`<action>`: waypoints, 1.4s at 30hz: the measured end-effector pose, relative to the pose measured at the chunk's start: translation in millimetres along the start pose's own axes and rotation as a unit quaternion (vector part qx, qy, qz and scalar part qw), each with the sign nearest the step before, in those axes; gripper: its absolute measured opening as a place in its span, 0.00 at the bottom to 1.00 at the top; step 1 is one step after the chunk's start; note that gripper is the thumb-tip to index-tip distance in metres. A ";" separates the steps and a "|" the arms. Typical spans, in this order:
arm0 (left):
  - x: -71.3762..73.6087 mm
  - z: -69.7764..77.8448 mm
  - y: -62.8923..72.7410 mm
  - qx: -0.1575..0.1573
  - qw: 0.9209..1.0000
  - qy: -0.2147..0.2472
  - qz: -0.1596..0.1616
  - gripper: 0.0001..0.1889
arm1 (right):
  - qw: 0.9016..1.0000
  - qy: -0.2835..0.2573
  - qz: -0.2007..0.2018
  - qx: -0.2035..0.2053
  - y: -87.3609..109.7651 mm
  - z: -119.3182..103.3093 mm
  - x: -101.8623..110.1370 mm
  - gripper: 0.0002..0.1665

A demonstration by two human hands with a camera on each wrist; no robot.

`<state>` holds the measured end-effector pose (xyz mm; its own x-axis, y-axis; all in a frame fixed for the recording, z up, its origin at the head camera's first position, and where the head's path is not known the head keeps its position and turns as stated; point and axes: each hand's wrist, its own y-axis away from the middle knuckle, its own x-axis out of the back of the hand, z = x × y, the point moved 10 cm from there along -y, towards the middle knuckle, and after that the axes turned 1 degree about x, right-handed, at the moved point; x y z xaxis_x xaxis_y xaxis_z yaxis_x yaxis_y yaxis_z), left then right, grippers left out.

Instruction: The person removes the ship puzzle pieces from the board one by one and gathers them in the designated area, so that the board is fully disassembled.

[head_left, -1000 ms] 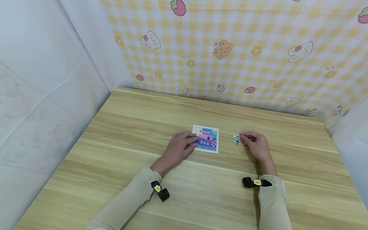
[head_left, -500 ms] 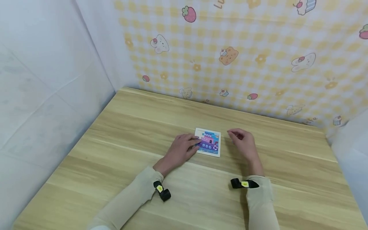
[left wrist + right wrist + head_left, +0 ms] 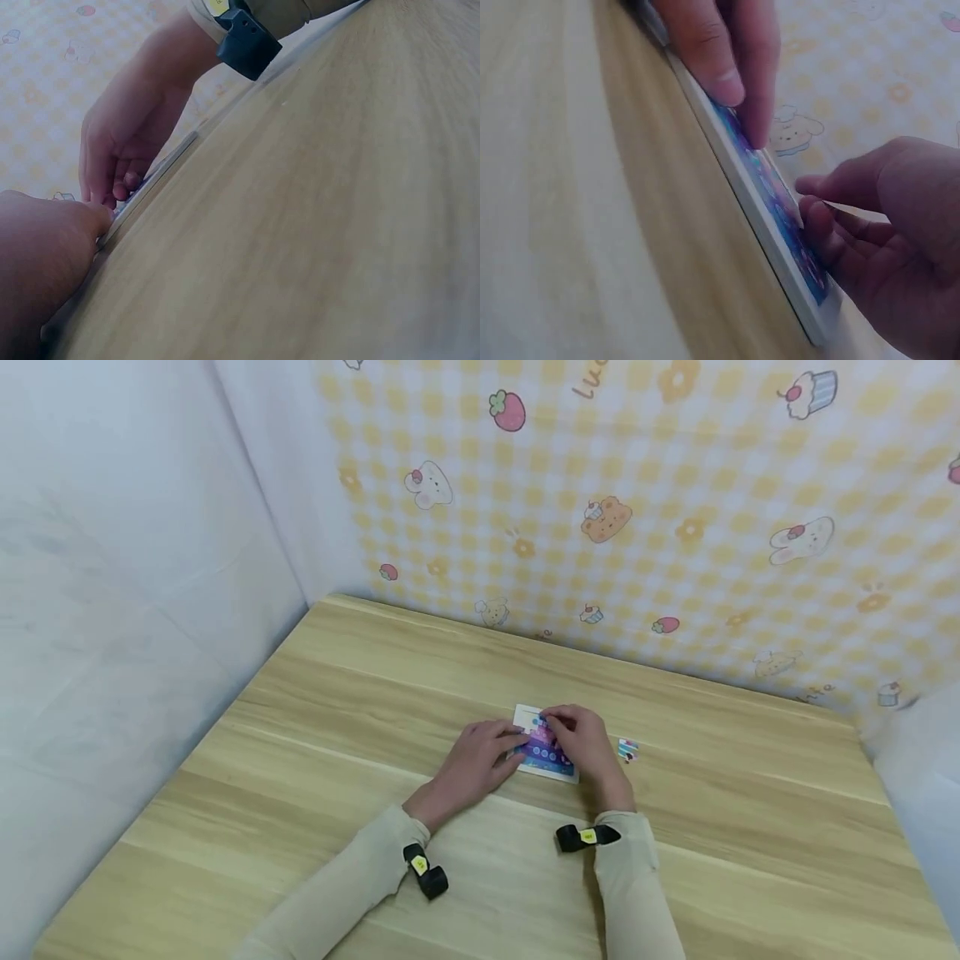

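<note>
A small square jigsaw puzzle in a white frame (image 3: 523,716) lies on the table, showing a pink and purple ship on blue; its upper left corner is bare white. My left hand (image 3: 476,757) rests its fingers on the puzzle's left side, and in the right wrist view its thumb (image 3: 726,88) presses the picture near the frame's edge. Over the upper right of the puzzle, my right hand (image 3: 587,745) pinches a small puzzle piece, mostly hidden by thumb and index finger. Loose puzzle pieces (image 3: 628,749) lie on the table right of that hand.
The wooden table (image 3: 360,693) runs back to a yellow checked curtain (image 3: 555,568) with cartoon prints. A white wall covering (image 3: 150,568) stands on the left. Black camera straps (image 3: 588,837) sit on both sleeves.
My right hand has moved left from the loose pieces to above the puzzle, uncovering pieces left on the table. The left hand stays on the puzzle; the head view has shifted slightly.
</note>
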<state>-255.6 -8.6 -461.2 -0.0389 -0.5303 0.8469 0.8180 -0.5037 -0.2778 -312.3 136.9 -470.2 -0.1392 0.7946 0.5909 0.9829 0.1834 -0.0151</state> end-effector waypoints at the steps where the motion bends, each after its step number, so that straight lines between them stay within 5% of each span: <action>1: 1.5 -0.3 0.0 -0.001 1.000 -0.002 0.003 0.19 | 1.000 -0.001 -0.002 0.003 -0.2 -1.0 -0.5 0.13; 8: 4.5 7.5 -2.7 -0.044 0.999 0.002 -0.007 0.18 | 0.999 0.022 -0.017 0.036 -1.7 -10.2 -1.4 0.13; 18: -18.6 17.4 -1.7 -0.088 0.989 -0.037 -0.116 0.23 | 0.997 0.038 -0.035 0.049 -3.5 -17.0 -1.9 0.14; 27: -22.7 23.6 4.0 -0.117 0.984 -0.065 -0.115 0.24 | 0.997 0.038 -0.046 0.041 -2.0 -13.1 -4.0 0.14; 42: -27.4 19.7 -2.2 -0.104 0.987 -0.040 -0.120 0.24 | 0.998 0.039 -0.037 0.046 -6.5 -8.0 -2.4 0.12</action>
<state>-245.0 20.5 -474.9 -0.1636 -0.3274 0.9306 0.6548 -0.7416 -0.1458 -317.4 129.2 -465.0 -0.1981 0.7300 0.6541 0.9547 0.2948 -0.0399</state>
